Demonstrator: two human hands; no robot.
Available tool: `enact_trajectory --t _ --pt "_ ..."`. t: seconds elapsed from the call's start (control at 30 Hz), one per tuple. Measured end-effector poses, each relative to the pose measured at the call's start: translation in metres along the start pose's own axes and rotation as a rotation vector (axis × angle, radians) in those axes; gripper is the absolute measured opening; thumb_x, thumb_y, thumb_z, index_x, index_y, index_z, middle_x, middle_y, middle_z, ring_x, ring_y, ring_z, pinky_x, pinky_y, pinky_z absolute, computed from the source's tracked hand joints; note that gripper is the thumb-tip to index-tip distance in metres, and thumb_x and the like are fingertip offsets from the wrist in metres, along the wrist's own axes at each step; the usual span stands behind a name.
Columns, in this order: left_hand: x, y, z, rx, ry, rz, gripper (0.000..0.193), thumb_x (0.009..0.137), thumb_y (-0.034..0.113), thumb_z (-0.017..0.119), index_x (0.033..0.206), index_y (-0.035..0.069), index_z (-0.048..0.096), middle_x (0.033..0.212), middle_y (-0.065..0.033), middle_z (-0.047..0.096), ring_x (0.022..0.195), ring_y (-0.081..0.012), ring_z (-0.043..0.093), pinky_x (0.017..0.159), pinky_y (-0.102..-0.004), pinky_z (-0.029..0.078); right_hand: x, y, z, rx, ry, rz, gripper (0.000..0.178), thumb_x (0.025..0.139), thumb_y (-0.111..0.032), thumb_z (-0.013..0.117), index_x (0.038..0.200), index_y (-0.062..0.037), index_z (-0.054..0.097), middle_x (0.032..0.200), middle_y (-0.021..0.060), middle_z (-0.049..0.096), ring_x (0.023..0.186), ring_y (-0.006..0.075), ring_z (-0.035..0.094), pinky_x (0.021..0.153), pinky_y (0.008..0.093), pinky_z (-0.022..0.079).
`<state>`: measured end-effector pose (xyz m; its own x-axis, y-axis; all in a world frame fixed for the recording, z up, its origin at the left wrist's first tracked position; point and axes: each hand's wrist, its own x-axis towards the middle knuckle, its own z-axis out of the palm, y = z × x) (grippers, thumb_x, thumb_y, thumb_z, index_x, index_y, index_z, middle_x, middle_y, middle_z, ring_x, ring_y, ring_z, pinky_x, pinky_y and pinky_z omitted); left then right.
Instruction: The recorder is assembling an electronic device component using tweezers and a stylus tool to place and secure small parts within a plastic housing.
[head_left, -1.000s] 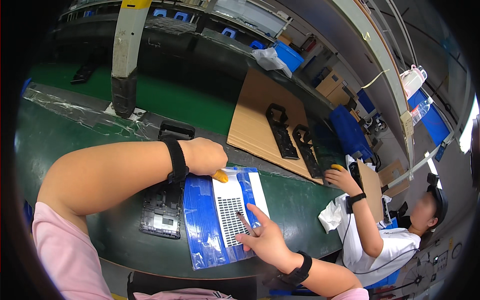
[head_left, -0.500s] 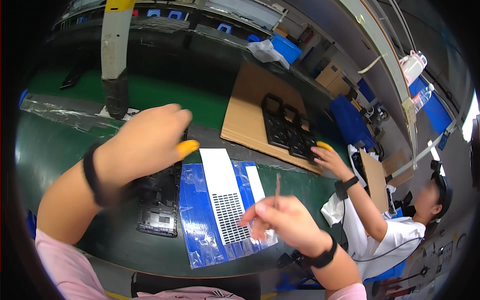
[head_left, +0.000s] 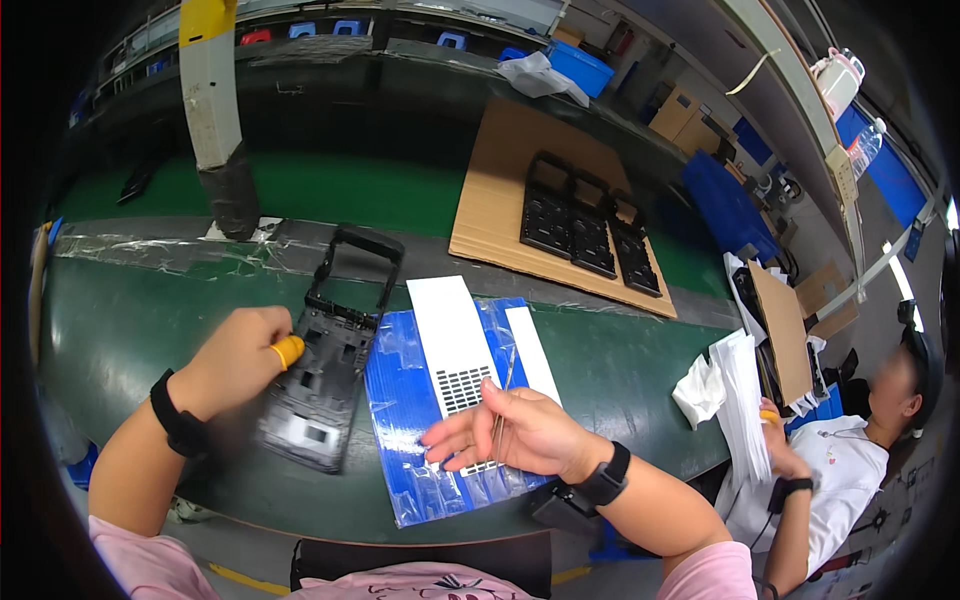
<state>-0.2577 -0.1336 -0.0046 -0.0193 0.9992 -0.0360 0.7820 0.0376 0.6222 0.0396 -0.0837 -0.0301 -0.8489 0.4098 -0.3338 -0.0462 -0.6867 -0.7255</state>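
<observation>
My left hand, with a yellow finger cot on one digit, is closed at the left edge of a black plastic housing. The housing lies slanted on the green table, its open frame end pointing away from me and its lower end blurred. Thin metal tweezers stand upright in my right hand, the other fingers loosely spread. Under that hand is a white sheet with rows of small black rectangular stickers, partly covered by my fingers. The sheet rests on a blue board wrapped in clear tape.
Several similar black housings lie on a brown cardboard sheet farther back. A taped post rises at the left. At the right, a co-worker handles white sheets beside crumpled white material.
My left hand has come down and left to the housing, which now sits more slanted. My right hand with the tweezers has moved left over the sheet. The co-worker's hand has left the far housings.
</observation>
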Motion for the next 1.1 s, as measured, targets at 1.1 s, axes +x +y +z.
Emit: enact_trajectory --t 1.1 --pt "0.110 0.065 0.102 -1.688 -0.194 0.071 0.037 0.094 0.025 0.034 0.129 0.013 0.031 0.122 -0.0058 0.045 0.109 -0.0195 0.048 0.091 -0.0385 0.040 0.009 -0.035 -0.055 -0.303 0.652 -0.465 0.006 0.081 -0.003 0.055 0.084 0.0019 0.054 0.065 0.0108 0.060 0.049 0.0103 0.056 0.038 0.0169 0.039"
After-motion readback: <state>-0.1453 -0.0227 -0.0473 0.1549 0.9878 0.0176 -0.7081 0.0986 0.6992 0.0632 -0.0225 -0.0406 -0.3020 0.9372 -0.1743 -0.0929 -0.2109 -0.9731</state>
